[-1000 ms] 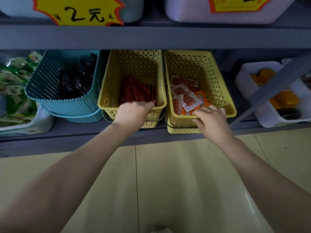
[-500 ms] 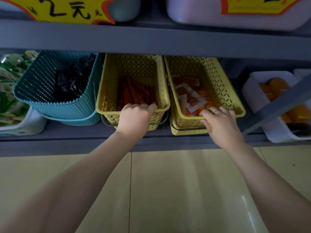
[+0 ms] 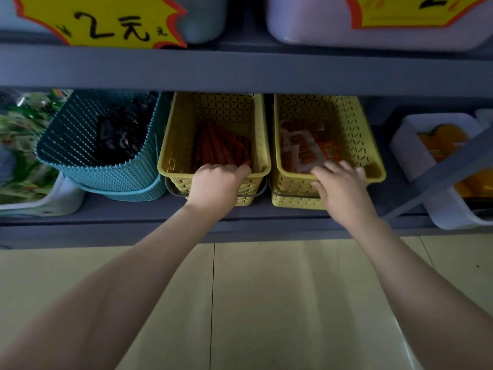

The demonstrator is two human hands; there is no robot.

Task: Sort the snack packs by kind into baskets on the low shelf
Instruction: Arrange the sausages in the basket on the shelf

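Two yellow baskets stand side by side on the low shelf. The left yellow basket [image 3: 181, 134] holds several long red stick packs [image 3: 221, 145]. My left hand [image 3: 216, 182] grips its front rim, fingers curled over the edge. The right yellow basket [image 3: 357, 134] holds white-and-orange sausage packs [image 3: 301, 148]. My right hand [image 3: 341, 185] lies on that basket's front rim, its fingers reaching over the edge; whether they curl round it cannot be seen.
A teal basket [image 3: 88, 161] with dark packs sits left of the yellow ones. A white bin of green packs [image 3: 24, 161] is at far left, a white bin of orange packs [image 3: 440, 166] at far right. A grey shelf beam [image 3: 240, 68] runs overhead. Tiled floor lies below.
My view has shifted slightly. The right hand slid from inside the right basket back onto its front rim. The left hand stays gripping the left basket's rim.
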